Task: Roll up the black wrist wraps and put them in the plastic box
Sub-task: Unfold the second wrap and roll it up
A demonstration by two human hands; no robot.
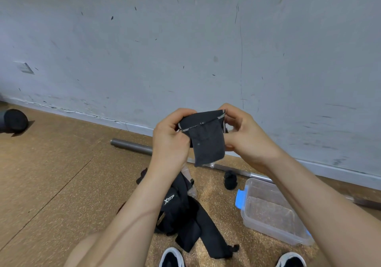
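Black wrap (206, 137): centre of frame, top edge pinched by left hand (171, 137) and right hand (243, 132), probably to start rolling.
Plastic box (272, 211): lower right, open, waiting.

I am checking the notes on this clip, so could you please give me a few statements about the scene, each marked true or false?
1. Both hands, left hand and right hand, hold one black wrist wrap. True.
2. The plastic box already holds rolled wraps. False: it looks empty.
3. One rolled wrap lies on the floor beside the box. True.
4. The unrolled wraps lie inside the box. False: they lie on the floor, left of it.
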